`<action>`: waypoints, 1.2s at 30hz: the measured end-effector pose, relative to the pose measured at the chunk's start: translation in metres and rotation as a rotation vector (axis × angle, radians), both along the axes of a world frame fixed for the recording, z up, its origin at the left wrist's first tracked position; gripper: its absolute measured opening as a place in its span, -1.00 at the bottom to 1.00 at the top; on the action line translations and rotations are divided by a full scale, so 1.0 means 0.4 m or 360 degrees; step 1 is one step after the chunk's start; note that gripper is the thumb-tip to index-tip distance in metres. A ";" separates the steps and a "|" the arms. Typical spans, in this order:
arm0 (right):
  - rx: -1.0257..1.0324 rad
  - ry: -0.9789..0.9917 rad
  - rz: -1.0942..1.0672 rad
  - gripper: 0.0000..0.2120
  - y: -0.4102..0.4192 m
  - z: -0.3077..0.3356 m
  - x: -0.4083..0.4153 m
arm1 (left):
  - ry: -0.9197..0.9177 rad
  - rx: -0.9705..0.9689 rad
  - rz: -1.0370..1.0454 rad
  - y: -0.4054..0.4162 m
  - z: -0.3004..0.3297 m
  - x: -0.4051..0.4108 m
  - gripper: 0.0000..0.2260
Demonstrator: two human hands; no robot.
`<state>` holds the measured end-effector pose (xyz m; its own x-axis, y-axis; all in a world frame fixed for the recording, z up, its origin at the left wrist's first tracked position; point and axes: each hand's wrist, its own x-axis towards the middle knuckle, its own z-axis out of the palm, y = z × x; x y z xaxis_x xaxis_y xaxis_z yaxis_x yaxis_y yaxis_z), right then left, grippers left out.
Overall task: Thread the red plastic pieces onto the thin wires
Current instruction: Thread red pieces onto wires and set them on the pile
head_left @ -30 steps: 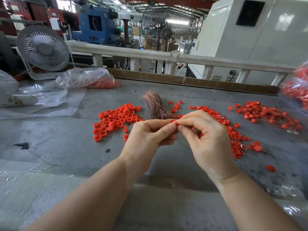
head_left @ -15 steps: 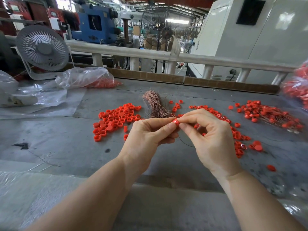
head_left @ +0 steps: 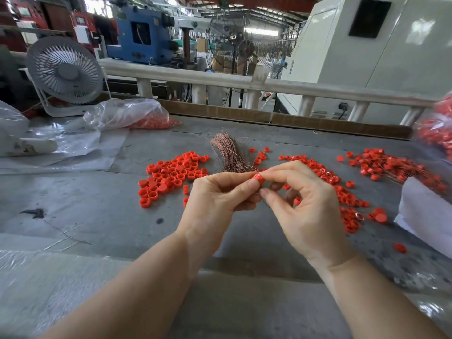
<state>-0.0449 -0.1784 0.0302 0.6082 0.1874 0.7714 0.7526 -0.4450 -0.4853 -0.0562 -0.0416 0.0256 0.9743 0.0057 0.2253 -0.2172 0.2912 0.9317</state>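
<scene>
Grey and scuffed, the surface (head_left: 97,216) runs under two bare forearms that come up from the near edge. Both hands meet above its middle. The left hand (head_left: 215,201) has its thumb and forefinger curled round one red plastic piece (head_left: 257,178), pinching it at the fingertips. The right hand (head_left: 305,204) touches the same piece with its forefinger from above while its thumb closes in from below; its other fingers are bent loosely. A dark thin wire (head_left: 266,206) shows just under the right thumb, but whether that hand pinches it cannot be told.

Just beyond the hands, loose red pieces lie in a heap (head_left: 173,174) on the left, and more are scattered in a band (head_left: 342,192) on the right, passing behind the right hand. Between the two lies a bundle of copper-coloured wires (head_left: 230,155). Further right sits a pile of pieces with wires (head_left: 391,167) among them, beside a white sheet (head_left: 425,206).

At the far left a clear plastic bag (head_left: 127,113) lies on its side with red pieces inside, on crumpled plastic sheeting (head_left: 61,148). Another bag of red pieces (head_left: 435,133) shows at the right edge. Behind stand a grey fan (head_left: 64,69) and a white rail (head_left: 244,81).
</scene>
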 end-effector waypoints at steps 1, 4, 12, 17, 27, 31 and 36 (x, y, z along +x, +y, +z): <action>-0.0011 -0.0009 -0.0011 -0.88 0.001 0.000 -0.001 | 0.0008 0.0007 0.0002 0.000 0.001 -0.001 -0.81; -0.0036 -0.0040 -0.0058 -0.89 0.001 0.000 -0.001 | 0.0031 0.0066 0.0005 0.000 0.004 -0.006 -0.79; -0.0045 -0.0068 -0.0179 -0.94 -0.004 -0.005 0.007 | 0.0131 0.0133 -0.0050 0.000 0.013 -0.011 -0.78; -0.0069 -0.0080 -0.0209 -0.92 -0.005 -0.003 0.009 | 0.0149 0.0113 -0.0045 -0.005 0.018 -0.015 -0.77; -0.0320 -0.0125 -0.0269 -0.93 -0.001 0.004 0.001 | 0.0125 0.0180 -0.0007 -0.009 0.017 -0.014 -0.78; -0.0338 -0.0153 -0.0292 -0.94 0.001 0.002 0.003 | 0.0135 0.0164 -0.0015 -0.009 0.019 -0.013 -0.79; -0.0352 -0.0207 -0.0287 -0.96 0.005 -0.001 0.004 | 0.0263 -0.0017 -0.0090 -0.004 0.024 -0.011 -0.77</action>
<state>-0.0434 -0.1763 0.0296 0.5457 0.2574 0.7975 0.7013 -0.6612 -0.2665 -0.0606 -0.0433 0.0350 0.9969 -0.0487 0.0622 -0.0442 0.3085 0.9502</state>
